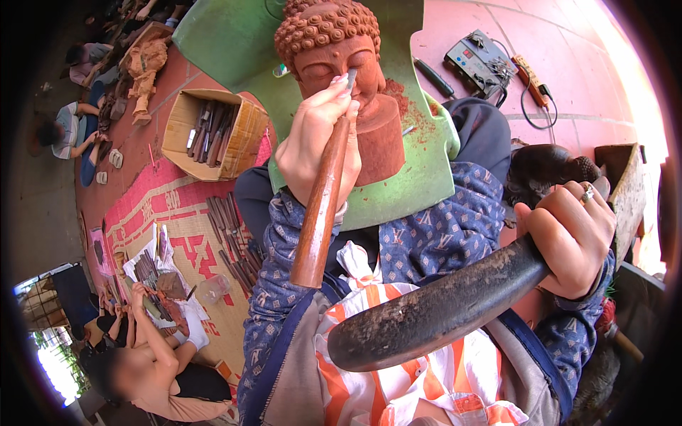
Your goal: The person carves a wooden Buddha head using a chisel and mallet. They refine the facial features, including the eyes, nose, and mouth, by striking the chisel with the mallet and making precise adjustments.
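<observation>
Left hand [312, 138] clenched around a chisel [323, 199] at the carved head's [341, 64] nose, right hand [568, 238] gripping a dark mallet [440, 309].

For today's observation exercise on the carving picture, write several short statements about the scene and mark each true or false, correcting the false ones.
1. The left hand holds a wooden-handled chisel against the carved head's nose. True.
2. The right hand is empty. False: it grips a dark, worn mallet.
3. The carved head rests on a green sheet. True.
4. The cardboard box of tools sits to the person's right. False: it sits to the left.
</observation>
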`<state>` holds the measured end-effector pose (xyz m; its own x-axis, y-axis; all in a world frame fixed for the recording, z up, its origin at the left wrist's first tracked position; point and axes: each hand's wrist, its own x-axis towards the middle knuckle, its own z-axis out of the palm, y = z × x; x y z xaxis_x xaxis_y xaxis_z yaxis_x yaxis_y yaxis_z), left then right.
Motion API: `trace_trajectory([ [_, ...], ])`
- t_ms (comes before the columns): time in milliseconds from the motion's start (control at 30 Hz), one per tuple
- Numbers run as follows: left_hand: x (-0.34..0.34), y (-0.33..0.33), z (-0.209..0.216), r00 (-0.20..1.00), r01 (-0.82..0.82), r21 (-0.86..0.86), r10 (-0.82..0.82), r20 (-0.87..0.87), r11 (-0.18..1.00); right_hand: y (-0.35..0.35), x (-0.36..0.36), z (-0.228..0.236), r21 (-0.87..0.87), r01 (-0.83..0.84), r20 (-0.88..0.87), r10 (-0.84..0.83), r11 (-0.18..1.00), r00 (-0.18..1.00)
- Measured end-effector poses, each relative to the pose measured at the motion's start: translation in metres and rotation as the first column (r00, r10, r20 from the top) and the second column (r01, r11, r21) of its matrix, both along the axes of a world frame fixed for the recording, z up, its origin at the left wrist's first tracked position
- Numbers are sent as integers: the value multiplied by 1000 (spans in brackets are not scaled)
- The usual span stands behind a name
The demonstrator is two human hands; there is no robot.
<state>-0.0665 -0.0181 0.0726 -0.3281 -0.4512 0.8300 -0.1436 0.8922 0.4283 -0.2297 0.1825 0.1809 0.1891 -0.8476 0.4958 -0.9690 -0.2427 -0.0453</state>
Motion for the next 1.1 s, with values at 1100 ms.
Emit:
trace_trajectory([
  [1100, -5, 3, 12, 996, -92, 51, 91, 18, 994, -15, 53, 45, -358, 565, -200, -652, 743, 731],
])
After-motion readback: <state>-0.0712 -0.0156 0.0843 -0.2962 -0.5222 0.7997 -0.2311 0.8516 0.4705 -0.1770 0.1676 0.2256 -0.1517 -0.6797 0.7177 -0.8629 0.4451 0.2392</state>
